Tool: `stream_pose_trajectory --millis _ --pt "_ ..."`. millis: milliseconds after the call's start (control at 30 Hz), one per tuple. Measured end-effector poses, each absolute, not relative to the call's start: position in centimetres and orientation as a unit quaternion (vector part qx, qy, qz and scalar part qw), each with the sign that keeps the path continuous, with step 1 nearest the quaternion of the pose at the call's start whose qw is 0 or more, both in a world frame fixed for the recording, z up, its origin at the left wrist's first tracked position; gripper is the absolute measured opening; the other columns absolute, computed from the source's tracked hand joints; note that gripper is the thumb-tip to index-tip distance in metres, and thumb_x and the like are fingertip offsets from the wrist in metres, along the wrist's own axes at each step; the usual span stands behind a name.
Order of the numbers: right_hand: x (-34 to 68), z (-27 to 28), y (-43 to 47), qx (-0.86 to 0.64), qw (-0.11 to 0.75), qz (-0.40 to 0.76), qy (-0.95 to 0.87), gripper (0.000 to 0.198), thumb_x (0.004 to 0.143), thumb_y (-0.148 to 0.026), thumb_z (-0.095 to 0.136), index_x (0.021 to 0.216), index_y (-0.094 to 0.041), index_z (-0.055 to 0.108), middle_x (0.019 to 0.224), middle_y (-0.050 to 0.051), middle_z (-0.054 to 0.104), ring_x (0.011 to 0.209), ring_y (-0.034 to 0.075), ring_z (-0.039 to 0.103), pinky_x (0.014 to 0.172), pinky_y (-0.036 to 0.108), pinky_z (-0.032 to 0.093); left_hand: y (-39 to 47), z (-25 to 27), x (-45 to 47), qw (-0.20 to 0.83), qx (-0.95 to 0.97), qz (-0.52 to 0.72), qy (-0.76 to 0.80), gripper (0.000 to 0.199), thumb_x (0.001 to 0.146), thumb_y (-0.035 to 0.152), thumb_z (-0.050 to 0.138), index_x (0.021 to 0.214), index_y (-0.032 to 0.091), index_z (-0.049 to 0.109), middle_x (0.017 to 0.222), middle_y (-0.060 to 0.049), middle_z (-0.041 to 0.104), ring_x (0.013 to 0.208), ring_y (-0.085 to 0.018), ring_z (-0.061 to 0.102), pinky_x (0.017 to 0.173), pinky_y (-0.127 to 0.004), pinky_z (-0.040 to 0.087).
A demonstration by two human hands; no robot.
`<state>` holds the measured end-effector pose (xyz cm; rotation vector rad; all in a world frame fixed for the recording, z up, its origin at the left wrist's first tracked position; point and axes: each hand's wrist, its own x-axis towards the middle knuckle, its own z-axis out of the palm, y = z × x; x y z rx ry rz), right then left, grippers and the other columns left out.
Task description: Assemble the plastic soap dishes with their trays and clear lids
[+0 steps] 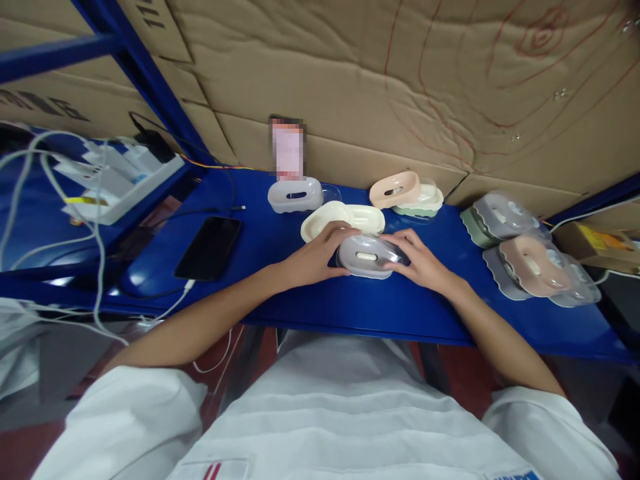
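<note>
One grey dish, long axis sideways, gripped by left hand, right hand.

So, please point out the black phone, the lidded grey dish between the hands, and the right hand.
Black phone (pixel 209 248): head view, middle of its dark face.
Lidded grey dish (pixel 368 249): head view, middle of its top.
Right hand (pixel 421 259): head view, back of the hand.
</note>
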<state>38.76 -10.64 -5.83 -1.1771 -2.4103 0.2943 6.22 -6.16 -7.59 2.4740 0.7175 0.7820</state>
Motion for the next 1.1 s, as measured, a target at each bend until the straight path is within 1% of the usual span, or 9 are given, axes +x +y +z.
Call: stream_pose_trajectory --millis 100,200,300,400,500,600,800,1000,1100 --pt "38.2 -6.3 -10.7 -0.382 0.218 0.158 -0.884 0.068 0.103 -0.057 0.065 0.164 -0.033 0.046 0.153 0.014 0.052 0.146 0.033 0.054 0.122 0.053 0.05 -6.3 -7.2 6.0 0.22 0.912 0.262 0.228 0.089 0.091 0.032 0.087 0.164 0.035 0.037 0.166 -0.016 0.039 0.159 -0.035 0.041 0.13 -0.061 0.042" --pt "37.7 -6.1 -11.0 -0.352 0.219 0.175 -0.893 0.065 0.106 -0.052 0.062 0.167 -0.036 0.044 0.165 0.013 0.047 0.155 0.033 0.047 0.128 0.058 0.043 -6.2 -7.1 5.7 0.207 0.923 0.25 0.204 0.082 0.094 0.037 0.083 0.165 0.038 0.041 0.168 -0.015 0.039 0.16 -0.035 0.04 0.129 -0.06 0.043" --pt "37.3 -5.6 -11.4 -0.335 0.229 0.175 -0.897 0.056 0.11 -0.043 0.056 0.165 -0.036 0.046 0.168 0.011 0.048 0.158 0.03 0.044 0.13 0.06 0.041 -6.2 -7.0 5.6 0.179 0.931 0.261 0.182 0.07 0.095 0.042 0.082 0.157 0.032 0.053 0.161 -0.017 0.05 0.154 -0.035 0.048 0.126 -0.059 0.047" --pt "37.2 -5.2 -11.6 -0.326 0.226 0.168 -0.902 0.052 0.111 -0.036 0.054 0.163 -0.037 0.051 0.169 0.008 0.049 0.161 0.029 0.04 0.132 0.061 0.037 -6.2 -6.8 5.7 0.135 0.936 0.277 0.17 0.049 0.099 0.038 0.078 0.143 0.025 0.064 0.145 -0.017 0.063 0.14 -0.034 0.059 0.118 -0.057 0.053" --pt "37.1 -5.3 -11.6 -0.322 0.214 0.153 -0.909 0.054 0.11 -0.033 0.055 0.163 -0.037 0.05 0.17 0.006 0.048 0.162 0.029 0.039 0.132 0.063 0.036 -6.3 -6.7 5.8 0.114 0.941 0.272 0.165 0.034 0.101 0.034 0.073 0.134 0.023 0.068 0.136 -0.016 0.066 0.131 -0.032 0.063 0.112 -0.054 0.056" --pt "37.0 -6.0 -11.7 -0.319 0.2 0.111 -0.92 0.062 0.107 -0.036 0.062 0.167 -0.036 0.044 0.173 0.007 0.045 0.163 0.031 0.039 0.133 0.064 0.035 -6.3 -6.7 5.8 0.108 0.942 0.269 0.168 0.031 0.102 0.035 0.072 0.13 0.023 0.07 0.133 -0.016 0.066 0.128 -0.032 0.063 0.108 -0.051 0.058" --pt "37.0 -7.0 -12.0 -0.302 0.185 -0.018 -0.935 0.08 0.104 -0.039 0.069 0.173 -0.033 0.031 0.174 0.013 0.041 0.164 0.035 0.034 0.132 0.062 0.039 -6.2 -7.0 5.7 0.085 0.949 0.248 0.175 0.03 0.104 0.034 0.068 0.131 0.022 0.07 0.137 -0.016 0.066 0.128 -0.032 0.063 0.11 -0.049 0.057" --pt "36.8 -7.1 -12.6 -0.332 0.161 -0.056 -0.928 0.081 0.103 -0.04 0.071 0.173 -0.036 0.031 0.172 0.01 0.044 0.161 0.034 0.039 0.129 0.059 0.045 -6.3 -7.0 5.7 0.088 0.947 0.255 0.176 0.029 0.103 0.032 0.069 0.131 0.023 0.071 0.136 -0.016 0.067 0.129 -0.032 0.063 0.109 -0.05 0.058" --pt "36.5 -7.5 -12.8 -0.343 0.169 -0.062 -0.922 0.087 0.103 -0.039 0.07 0.176 -0.031 0.023 0.17 0.013 0.047 0.159 0.035 0.043 0.13 0.059 0.044 -6.2 -7.1 5.7 0.085 0.944 0.263 0.18 0.024 0.104 0.032 0.067 0.126 0.022 0.071 0.134 -0.015 0.067 0.13 -0.031 0.062 0.107 -0.049 0.059"
